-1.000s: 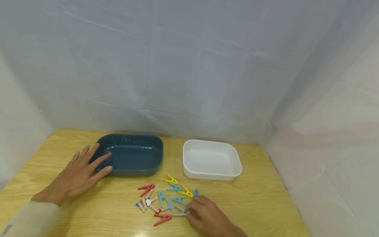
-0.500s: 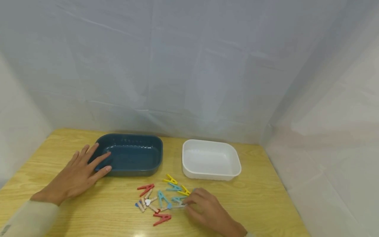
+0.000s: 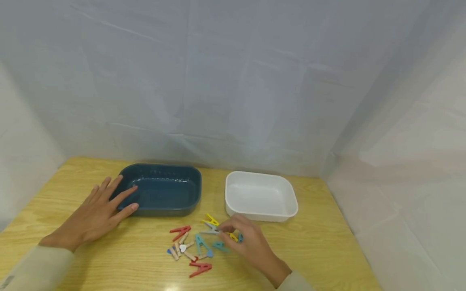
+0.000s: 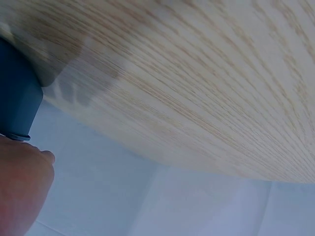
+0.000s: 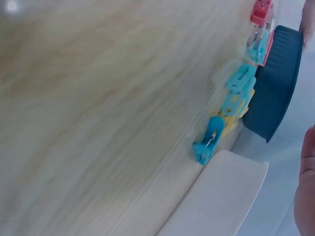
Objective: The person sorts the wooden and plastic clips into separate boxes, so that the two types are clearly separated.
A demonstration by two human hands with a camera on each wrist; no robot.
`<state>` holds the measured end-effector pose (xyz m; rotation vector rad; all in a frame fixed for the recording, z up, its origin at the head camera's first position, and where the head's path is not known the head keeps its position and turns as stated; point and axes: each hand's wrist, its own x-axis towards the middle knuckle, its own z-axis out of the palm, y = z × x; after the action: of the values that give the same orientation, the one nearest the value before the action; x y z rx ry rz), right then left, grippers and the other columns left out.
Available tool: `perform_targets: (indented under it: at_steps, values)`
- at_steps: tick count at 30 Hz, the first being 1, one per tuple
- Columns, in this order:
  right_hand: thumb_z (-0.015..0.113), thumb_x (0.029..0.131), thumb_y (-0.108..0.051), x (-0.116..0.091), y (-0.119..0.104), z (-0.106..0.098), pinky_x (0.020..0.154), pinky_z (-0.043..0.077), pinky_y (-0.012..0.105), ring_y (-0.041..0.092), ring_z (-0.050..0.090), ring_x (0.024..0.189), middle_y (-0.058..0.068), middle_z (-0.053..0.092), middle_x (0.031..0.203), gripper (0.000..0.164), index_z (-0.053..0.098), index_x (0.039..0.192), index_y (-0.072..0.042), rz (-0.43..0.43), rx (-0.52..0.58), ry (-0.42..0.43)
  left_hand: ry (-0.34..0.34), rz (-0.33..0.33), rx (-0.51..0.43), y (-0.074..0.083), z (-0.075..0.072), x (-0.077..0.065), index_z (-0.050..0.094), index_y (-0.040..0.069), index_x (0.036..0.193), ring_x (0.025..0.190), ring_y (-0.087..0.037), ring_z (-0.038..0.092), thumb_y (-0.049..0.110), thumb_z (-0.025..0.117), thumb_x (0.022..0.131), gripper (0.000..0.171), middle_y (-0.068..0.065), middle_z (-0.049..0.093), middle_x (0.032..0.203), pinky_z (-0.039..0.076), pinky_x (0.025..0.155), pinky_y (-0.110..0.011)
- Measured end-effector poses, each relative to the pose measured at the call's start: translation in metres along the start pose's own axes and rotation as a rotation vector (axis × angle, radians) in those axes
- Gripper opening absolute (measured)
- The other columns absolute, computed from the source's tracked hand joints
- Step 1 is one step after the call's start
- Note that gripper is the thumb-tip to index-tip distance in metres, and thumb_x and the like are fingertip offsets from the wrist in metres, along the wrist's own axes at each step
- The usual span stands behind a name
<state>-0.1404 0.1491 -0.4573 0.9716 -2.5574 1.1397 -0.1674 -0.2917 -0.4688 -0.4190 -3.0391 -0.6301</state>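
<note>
My left hand lies spread over the left side of the dark blue dish, fingers across its rim. With thumb and fingertips my right hand pinches a light grey clothespin, which overlaps the heap in the head view. Around that hand lie a yellow clothespin, a teal clothespin and a darker blue clothespin, the last close to the white dish in the right wrist view. Another yellow one is partly hidden behind the fingers.
Left of the right hand are red clothespins, a light blue clothespin and several small wooden clothespins with hearts. The white dish stands behind the right hand. Pale sheeting walls the wooden table at back and sides.
My right hand has picked the grey clothespin up from beside the red one and carried it away from me, up and left in view. The left hand has not moved.
</note>
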Motion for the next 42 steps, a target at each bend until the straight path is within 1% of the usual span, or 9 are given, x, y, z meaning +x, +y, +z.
perform_targets:
  at_steps: [5, 10, 13, 20, 26, 28, 32, 35, 42]
  values:
    - [0.081, 0.102, -0.022, 0.014, -0.005, 0.006, 0.083, 0.065, 0.034, 0.006, 0.068, 0.092, -0.009, 0.074, 0.1, 0.01, 0.08, 0.111, -0.02, 0.0, 0.023, 0.021, 0.005, 0.004, 0.004, 0.001, 0.0, -0.001, 0.04, 0.012, 0.17, 0.165, -0.06, -0.005, 0.056, 0.049, 0.114, 0.072, -0.033, 0.004, 0.18, -0.006, 0.13, -0.077]
    - [0.082, 0.1, -0.019, 0.036, -0.009, 0.015, 0.084, 0.065, 0.037, 0.008, 0.069, 0.092, -0.004, 0.075, 0.1, 0.011, 0.081, 0.111, -0.016, -0.01, 0.041, 0.019, 0.008, 0.009, 0.004, 0.0, -0.001, -0.002, 0.04, 0.012, 0.17, 0.164, -0.06, -0.004, 0.055, 0.049, 0.114, 0.071, -0.034, 0.005, 0.179, -0.004, 0.129, -0.079]
    - [0.082, 0.1, -0.018, 0.05, -0.011, 0.019, 0.087, 0.066, 0.037, 0.009, 0.07, 0.094, -0.002, 0.076, 0.1, 0.011, 0.081, 0.111, -0.015, -0.014, 0.043, 0.019, 0.005, 0.011, 0.002, 0.0, -0.001, -0.003, 0.039, 0.012, 0.17, 0.164, -0.06, -0.005, 0.054, 0.049, 0.114, 0.071, -0.033, 0.004, 0.18, -0.005, 0.129, -0.078]
    - [0.08, 0.102, -0.017, 0.077, -0.016, 0.026, 0.09, 0.063, 0.028, 0.013, 0.072, 0.097, 0.001, 0.077, 0.104, 0.014, 0.081, 0.115, -0.012, -0.018, 0.02, 0.001, 0.008, 0.015, 0.004, 0.004, 0.001, -0.002, 0.04, 0.012, 0.17, 0.165, -0.06, -0.004, 0.055, 0.05, 0.114, 0.071, -0.032, 0.005, 0.18, -0.003, 0.13, -0.078]
    - [0.077, 0.105, -0.023, 0.101, -0.016, 0.033, 0.092, 0.065, 0.038, 0.012, 0.071, 0.097, 0.0, 0.076, 0.105, 0.015, 0.08, 0.116, -0.013, 0.028, 0.027, -0.022, 0.012, 0.021, 0.016, 0.004, 0.001, -0.002, 0.04, 0.011, 0.169, 0.164, -0.06, -0.003, 0.054, 0.05, 0.114, 0.07, -0.033, 0.005, 0.18, -0.003, 0.131, -0.077]
    - [0.076, 0.105, -0.023, 0.108, -0.016, 0.037, 0.092, 0.065, 0.038, 0.009, 0.071, 0.096, -0.001, 0.076, 0.106, 0.015, 0.08, 0.117, -0.014, 0.045, 0.032, -0.036, 0.01, 0.02, 0.014, 0.004, 0.001, -0.003, 0.04, 0.011, 0.169, 0.164, -0.06, -0.003, 0.054, 0.05, 0.114, 0.07, -0.033, 0.005, 0.179, -0.002, 0.13, -0.078]
    - [0.075, 0.106, -0.027, 0.122, -0.019, 0.044, 0.088, 0.063, 0.026, 0.003, 0.069, 0.094, -0.004, 0.075, 0.108, 0.016, 0.079, 0.118, -0.018, 0.077, 0.009, -0.059, 0.009, 0.016, 0.013, 0.004, 0.0, -0.005, 0.041, 0.011, 0.169, 0.164, -0.06, -0.004, 0.054, 0.05, 0.114, 0.07, -0.033, 0.005, 0.18, 0.0, 0.13, -0.079]
    - [0.075, 0.106, -0.029, 0.132, -0.022, 0.049, 0.086, 0.059, 0.019, 0.002, 0.068, 0.093, -0.005, 0.074, 0.108, 0.016, 0.079, 0.119, -0.02, 0.098, -0.003, -0.049, 0.01, 0.012, 0.012, 0.004, -0.002, -0.006, 0.04, 0.012, 0.17, 0.165, -0.06, -0.005, 0.054, 0.049, 0.115, 0.07, -0.032, 0.003, 0.18, -0.001, 0.13, -0.078]
    - [0.075, 0.107, -0.029, 0.148, -0.025, 0.058, 0.082, 0.056, 0.015, 0.001, 0.065, 0.089, -0.006, 0.074, 0.105, 0.015, 0.08, 0.117, -0.02, 0.103, -0.015, -0.032, 0.005, 0.004, 0.008, 0.005, -0.003, -0.008, 0.039, 0.012, 0.17, 0.165, -0.06, -0.007, 0.054, 0.048, 0.115, 0.07, -0.032, 0.003, 0.18, -0.004, 0.131, -0.077]
